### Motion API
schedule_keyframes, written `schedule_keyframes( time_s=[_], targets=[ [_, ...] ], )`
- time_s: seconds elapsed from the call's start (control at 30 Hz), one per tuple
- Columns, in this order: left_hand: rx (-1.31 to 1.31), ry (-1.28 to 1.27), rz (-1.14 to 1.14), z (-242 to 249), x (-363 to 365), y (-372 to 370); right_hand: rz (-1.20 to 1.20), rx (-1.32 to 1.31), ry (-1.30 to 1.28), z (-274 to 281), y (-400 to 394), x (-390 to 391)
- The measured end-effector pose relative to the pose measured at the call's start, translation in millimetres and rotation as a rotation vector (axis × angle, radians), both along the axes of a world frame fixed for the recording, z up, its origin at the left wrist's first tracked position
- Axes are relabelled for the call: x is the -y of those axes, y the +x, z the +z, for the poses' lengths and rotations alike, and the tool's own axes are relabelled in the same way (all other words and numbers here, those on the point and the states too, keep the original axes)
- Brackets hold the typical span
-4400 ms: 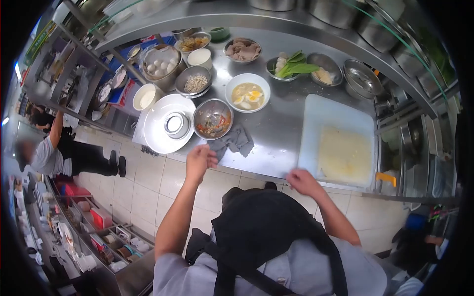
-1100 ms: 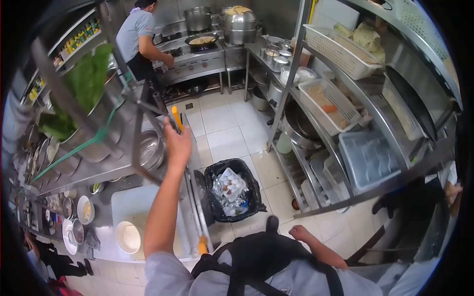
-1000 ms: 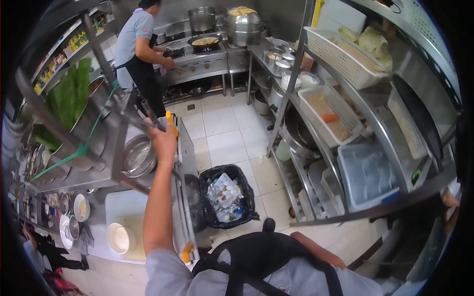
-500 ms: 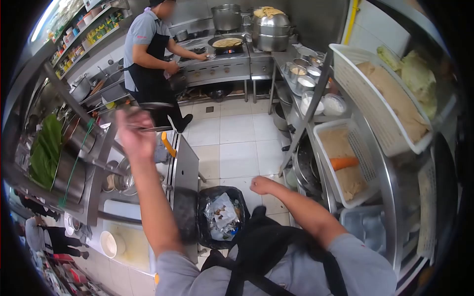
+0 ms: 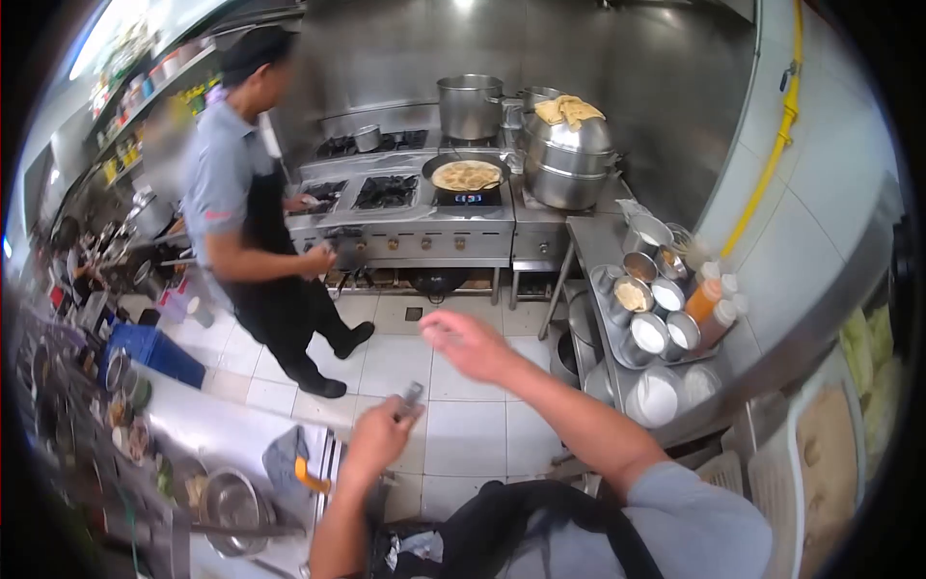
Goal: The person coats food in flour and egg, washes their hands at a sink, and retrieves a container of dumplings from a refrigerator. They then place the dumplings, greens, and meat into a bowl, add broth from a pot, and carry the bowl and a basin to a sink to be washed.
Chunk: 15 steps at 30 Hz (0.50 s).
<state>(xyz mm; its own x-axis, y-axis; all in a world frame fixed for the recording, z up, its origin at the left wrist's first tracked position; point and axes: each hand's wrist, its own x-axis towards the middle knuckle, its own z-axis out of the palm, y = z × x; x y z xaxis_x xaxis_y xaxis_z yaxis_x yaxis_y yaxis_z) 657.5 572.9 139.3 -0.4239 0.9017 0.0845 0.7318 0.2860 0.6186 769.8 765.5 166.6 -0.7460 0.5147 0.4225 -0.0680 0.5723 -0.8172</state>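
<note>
My left hand (image 5: 378, 436) is low in front of me, fingers closed around a thin metal utensil (image 5: 410, 395) whose end sticks up past my knuckles; what kind of utensil it is stays unclear. My right hand (image 5: 471, 344) reaches forward over the tiled floor, fingers apart, blurred, holding nothing. Both hands hang in the air between the steel counter (image 5: 251, 439) on my left and the shelf of seasoning tins (image 5: 648, 311) on my right.
A person in a grey shirt and black apron (image 5: 253, 232) stands at the gas range. A pan of flat food (image 5: 467, 176) sits on a lit burner beside a stock pot (image 5: 470, 104) and stacked steamers (image 5: 569, 154). Squeeze bottles (image 5: 711, 299) and a blue crate (image 5: 154, 352) flank the aisle.
The view swung from the shelves and bin toward the stove. My left hand came down from the overhead rack with the metal utensil. My right hand rose and stretched forward.
</note>
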Motion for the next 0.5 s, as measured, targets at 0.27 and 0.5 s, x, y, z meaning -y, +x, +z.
schedule_keyframes(
  time_s=[0.27, 0.5],
  targets=[
    [0.383, -0.071, -0.022, -50, -168, -17, 0.237, 0.197, -0.087, 41, -24, -228],
    [0.482, -0.157, 0.133, -93, -344, -47, -0.675, 0.21, 0.249, 75, 6, -725]
  ],
)
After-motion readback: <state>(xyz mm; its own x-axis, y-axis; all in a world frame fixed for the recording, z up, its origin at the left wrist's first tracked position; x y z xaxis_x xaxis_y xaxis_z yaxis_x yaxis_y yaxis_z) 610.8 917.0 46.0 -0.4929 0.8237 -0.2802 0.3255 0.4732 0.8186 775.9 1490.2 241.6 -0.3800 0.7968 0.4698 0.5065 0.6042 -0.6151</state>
